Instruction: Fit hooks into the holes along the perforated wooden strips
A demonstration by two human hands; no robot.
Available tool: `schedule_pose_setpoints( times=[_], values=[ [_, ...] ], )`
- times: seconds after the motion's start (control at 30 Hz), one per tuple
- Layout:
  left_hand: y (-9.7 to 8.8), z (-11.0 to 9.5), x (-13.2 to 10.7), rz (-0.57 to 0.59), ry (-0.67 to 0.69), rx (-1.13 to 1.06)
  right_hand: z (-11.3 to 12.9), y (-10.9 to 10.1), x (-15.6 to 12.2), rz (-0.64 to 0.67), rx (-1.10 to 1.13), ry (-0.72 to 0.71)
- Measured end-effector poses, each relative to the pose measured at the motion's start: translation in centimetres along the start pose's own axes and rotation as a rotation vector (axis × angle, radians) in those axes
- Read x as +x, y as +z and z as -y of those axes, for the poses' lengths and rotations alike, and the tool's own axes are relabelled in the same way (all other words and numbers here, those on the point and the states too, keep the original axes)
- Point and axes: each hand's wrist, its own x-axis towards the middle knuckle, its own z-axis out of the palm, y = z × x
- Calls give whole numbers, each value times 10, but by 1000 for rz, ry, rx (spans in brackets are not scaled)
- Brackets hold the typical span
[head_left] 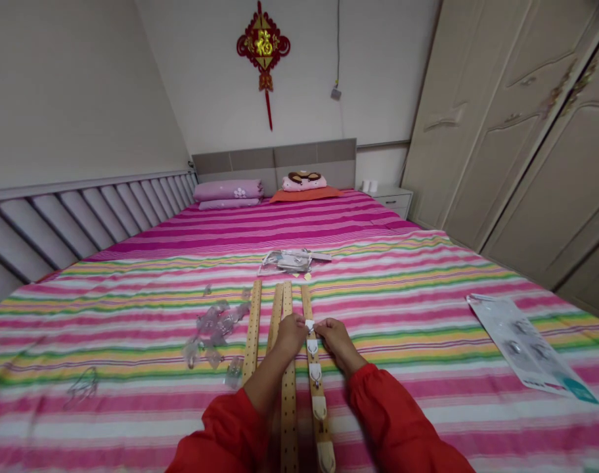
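Observation:
Both hands meet at a small white wall hook (310, 324) on the rightmost wooden strip (306, 299). My left hand (292, 333) pinches its left side, and my right hand (333, 334) has its fingers closed at the right side. Below it on the same strip sit several more white hooks, among them one with a metal loop (315, 374) and another nearer to me (320, 408). Left of these lie other wooden strips with rows of holes, such as a long one (288, 420) under my left wrist and one farther left (253, 325).
Several small clear plastic packets (215, 328) are scattered left of the strips. Beyond the strips lies a heap of plastic packaging (292, 260). A clear package (526, 348) holding hooks is at the right. Everything lies on a striped bedspread (408, 302), with a wardrobe (516, 131) beside it.

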Motion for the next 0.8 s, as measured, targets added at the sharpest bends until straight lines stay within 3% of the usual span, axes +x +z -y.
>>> schedule_pose_setpoints(
  times=[0.47,0.8],
  values=[
    [-1,-14,-11,11,11,163,-6,2,4,-39,7,-33],
    [2,-7,-11,12,133,200,-9,4,6,-66,-33,-54]
  ],
)
